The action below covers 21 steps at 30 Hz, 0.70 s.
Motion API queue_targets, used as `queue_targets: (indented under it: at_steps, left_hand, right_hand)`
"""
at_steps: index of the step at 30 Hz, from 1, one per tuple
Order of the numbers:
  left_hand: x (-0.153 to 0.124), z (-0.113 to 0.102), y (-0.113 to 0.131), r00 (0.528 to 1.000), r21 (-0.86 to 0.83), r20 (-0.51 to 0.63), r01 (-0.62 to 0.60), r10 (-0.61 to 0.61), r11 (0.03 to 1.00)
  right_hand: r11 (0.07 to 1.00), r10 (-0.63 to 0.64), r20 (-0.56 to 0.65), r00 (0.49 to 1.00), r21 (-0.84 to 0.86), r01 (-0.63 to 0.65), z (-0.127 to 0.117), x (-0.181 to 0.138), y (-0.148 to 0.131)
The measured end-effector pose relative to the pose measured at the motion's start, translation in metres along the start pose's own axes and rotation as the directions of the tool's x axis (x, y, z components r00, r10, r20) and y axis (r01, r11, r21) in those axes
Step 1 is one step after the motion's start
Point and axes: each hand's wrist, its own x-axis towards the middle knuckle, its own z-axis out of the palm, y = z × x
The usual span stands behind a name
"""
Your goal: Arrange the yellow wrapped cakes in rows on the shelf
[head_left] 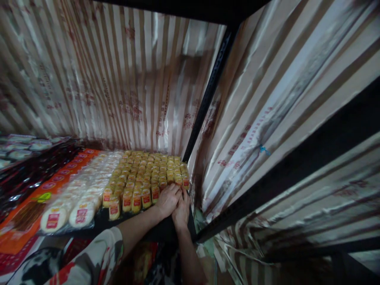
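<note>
Both my hands reach to the front right corner of a shelf packed with rows of small yellow snack packs (pixel 145 170) with red labels. My left hand (pixel 168 200) lies over the front packs, its fingers curled down onto them. My right hand (pixel 181 209) presses against it from the right, fingers together at the shelf's corner beside the black upright post (pixel 208 97). What either hand grips is hidden under the fingers.
Left of the yellow packs lie rows of white round packs (pixel 80 198) with red labels, then orange packets (pixel 35 206) and dark red ones (pixel 23 178). Striped shiny wrapping (pixel 124 79) covers the back and right walls. A black shelf rail (pixel 267 194) runs across the right.
</note>
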Motion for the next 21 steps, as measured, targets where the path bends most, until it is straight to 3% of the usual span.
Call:
queue_targets:
  at_steps: [8, 12, 14, 17, 21]
  left_hand:
    - [-0.06, -0.019, 0.018, 0.985, -0.162, -0.097, 0.124, -0.141, 0.979]
    - [-0.105, -0.03, 0.014, 0.93, -0.287, -0.181, 0.26, -0.319, 0.922]
    - [-0.125, -0.036, 0.009, 0.85, -0.343, -0.229, 0.387, -0.475, 0.856]
    - [-0.15, -0.045, 0.0, 0.663, -0.417, -0.289, 0.562, -0.69, 0.714]
    - [-0.166, -0.056, -0.016, 0.453, -0.522, -0.295, 0.661, -0.841, 0.539]
  right_hand:
    - [0.997, -0.079, -0.044, 0.996, 0.018, 0.08, -0.003, 0.005, 0.005]
    - [0.99, -0.132, -0.086, 0.987, 0.031, 0.135, -0.012, 0.005, -0.012]
    - [0.984, -0.144, -0.037, 0.989, 0.099, 0.147, -0.016, -0.002, -0.033]
    - [0.954, -0.144, 0.105, 0.984, 0.278, 0.11, -0.018, -0.021, -0.078]
    - [0.916, -0.242, 0.293, 0.925, 0.383, 0.118, -0.001, -0.05, -0.136]
